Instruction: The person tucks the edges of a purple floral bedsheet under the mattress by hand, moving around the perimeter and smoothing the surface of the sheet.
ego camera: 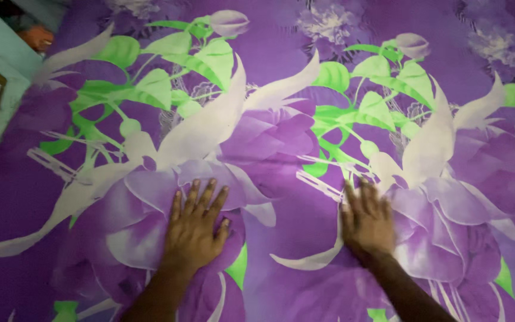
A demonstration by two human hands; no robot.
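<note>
Two hands lie flat, palms down, fingers spread, on the purple cloth bedsheet (281,137) printed with large flowers and green leaves: left hand (195,229), right hand (366,222). Neither grip holds anything; the sheet extends beneath and beyond both.

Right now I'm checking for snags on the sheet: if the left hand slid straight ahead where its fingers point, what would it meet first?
Nothing raised that shows: ahead of the left hand lies only flat purple floral bedsheet; printed petals and leaves, no objects, up to the picture's top.
</note>
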